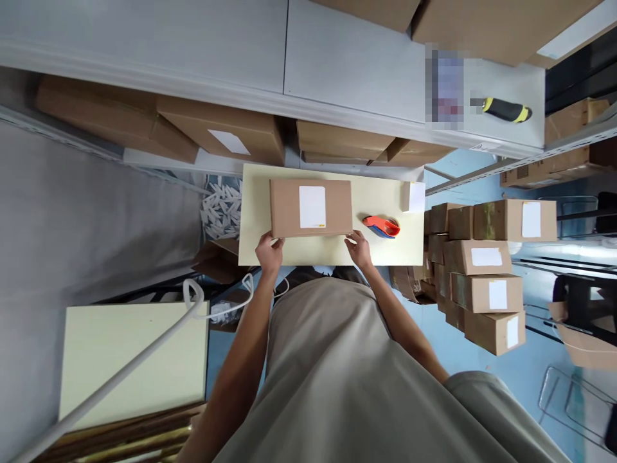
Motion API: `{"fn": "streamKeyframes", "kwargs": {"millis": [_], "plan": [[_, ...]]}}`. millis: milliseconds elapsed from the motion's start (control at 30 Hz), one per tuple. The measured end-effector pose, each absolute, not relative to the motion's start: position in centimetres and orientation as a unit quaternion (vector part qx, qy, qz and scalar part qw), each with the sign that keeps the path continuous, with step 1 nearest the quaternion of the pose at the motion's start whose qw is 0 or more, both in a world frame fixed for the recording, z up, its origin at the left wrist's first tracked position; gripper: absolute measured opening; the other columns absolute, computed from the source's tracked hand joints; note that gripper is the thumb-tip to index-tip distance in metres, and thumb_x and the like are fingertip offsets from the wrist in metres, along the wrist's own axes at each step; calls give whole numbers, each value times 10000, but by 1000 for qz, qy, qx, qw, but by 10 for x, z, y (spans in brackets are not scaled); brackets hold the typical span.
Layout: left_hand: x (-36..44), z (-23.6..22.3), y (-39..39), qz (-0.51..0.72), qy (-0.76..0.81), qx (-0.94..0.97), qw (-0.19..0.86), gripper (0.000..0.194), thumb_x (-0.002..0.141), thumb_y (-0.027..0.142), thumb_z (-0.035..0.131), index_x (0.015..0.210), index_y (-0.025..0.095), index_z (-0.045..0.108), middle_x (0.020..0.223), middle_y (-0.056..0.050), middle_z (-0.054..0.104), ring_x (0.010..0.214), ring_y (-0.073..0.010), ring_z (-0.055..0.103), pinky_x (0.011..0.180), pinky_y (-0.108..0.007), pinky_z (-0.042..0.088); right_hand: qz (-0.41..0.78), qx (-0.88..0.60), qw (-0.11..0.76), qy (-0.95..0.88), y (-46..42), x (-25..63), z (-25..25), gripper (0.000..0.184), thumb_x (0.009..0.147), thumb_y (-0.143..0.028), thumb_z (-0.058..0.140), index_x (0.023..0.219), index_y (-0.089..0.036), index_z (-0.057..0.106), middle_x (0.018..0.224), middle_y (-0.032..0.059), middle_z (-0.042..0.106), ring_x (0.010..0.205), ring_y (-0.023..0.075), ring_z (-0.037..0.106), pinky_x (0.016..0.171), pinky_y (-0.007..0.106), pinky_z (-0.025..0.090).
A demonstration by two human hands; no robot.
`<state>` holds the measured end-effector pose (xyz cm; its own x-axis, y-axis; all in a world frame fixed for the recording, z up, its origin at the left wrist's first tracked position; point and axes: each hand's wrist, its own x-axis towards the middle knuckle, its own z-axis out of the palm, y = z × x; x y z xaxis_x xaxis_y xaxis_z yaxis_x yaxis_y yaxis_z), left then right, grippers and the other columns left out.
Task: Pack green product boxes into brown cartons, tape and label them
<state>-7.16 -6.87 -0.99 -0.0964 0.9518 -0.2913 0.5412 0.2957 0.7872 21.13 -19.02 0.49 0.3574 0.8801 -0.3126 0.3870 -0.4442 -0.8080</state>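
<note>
A flat brown cardboard box [289,209] with a white label on top lies on a small pale yellow table [376,193]. My left hand [270,252] grips its near left corner, fingers curled on the edge. My right hand [359,247] touches the near right corner, fingers bent against it. A red and blue tape dispenser [382,226] lies just right of the box, close to my right hand. A small white box [413,196] stands at the table's far right.
Grey shelving [337,64] with cardboard boxes runs behind the table. A stack of several labelled boxes [486,276] stands on the blue floor at right. White packing pieces [222,206] lie left of the table. A second pale table [135,360] is at lower left.
</note>
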Motion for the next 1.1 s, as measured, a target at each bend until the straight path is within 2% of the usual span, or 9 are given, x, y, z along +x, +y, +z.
{"fn": "streamKeyframes", "kwargs": {"millis": [100,167,300,467,567,633,767,867,1100], "plan": [[-65,-15,-66,275,722,479,416,420,895,164,698,1311,157,752,1332,-162,796,1216,-275,778,1113,-442,623,385,-739,276,-479,-188,233,5,536,1034,-382,594,1544,-215,601,1525,189,642,1346,304,697,1139,491,596],[-58,-18,-72,294,752,432,403,529,935,172,679,1462,128,671,1457,-222,737,1285,-289,761,1114,-440,622,322,-772,231,-497,-193,261,7,547,1045,-365,585,1561,-185,558,1548,211,627,1451,325,610,1238,535,500],[-30,-21,-109,288,803,368,370,605,974,253,730,1542,93,596,1523,-290,678,1374,-341,721,1146,-490,606,213,-858,122,-451,-208,323,3,548,1012,-361,643,1479,-97,530,1482,304,611,1463,406,544,1216,600,461],[29,-18,-172,273,778,382,417,510,989,309,743,1464,138,676,1495,-246,715,1407,-336,700,1114,-474,633,239,-841,39,-484,-209,357,-28,429,1033,-319,595,1377,-68,535,1406,354,638,1386,414,595,1202,603,434],[64,-12,-201,262,739,401,474,438,980,307,730,1389,154,723,1464,-212,746,1399,-321,710,1130,-461,613,257,-824,56,-502,-203,362,-40,388,1083,-317,489,1360,-50,539,1362,370,663,1337,405,635,1197,607,431],[85,-6,-215,266,703,409,518,406,964,309,732,1338,150,747,1396,-195,786,1341,-308,743,1119,-451,608,291,-814,90,-495,-202,364,-39,451,1091,-423,501,1370,-72,549,1262,306,714,1234,391,685,1126,587,500],[121,14,-231,271,621,455,578,344,943,406,769,1210,191,803,1238,-136,846,1151,-283,796,1010,-414,620,478,-712,226,-462,-214,355,-19,633,1008,-726,606,1282,-156,634,1027,142,769,992,319,736,919,480,620],[140,27,-235,285,604,497,554,284,934,432,793,1118,216,818,1164,-108,852,1064,-270,787,919,-389,600,613,-597,329,-400,-227,335,0,670,959,-805,642,1178,-175,700,1035,113,793,1010,282,751,957,447,629],[145,28,-245,281,605,526,528,219,969,381,736,1085,208,804,1109,-102,823,1002,-252,754,833,-365,590,658,-562,327,-381,-237,315,18,737,917,-864,644,1171,-176,712,1040,104,797,1068,278,740,1002,444,620]]}}
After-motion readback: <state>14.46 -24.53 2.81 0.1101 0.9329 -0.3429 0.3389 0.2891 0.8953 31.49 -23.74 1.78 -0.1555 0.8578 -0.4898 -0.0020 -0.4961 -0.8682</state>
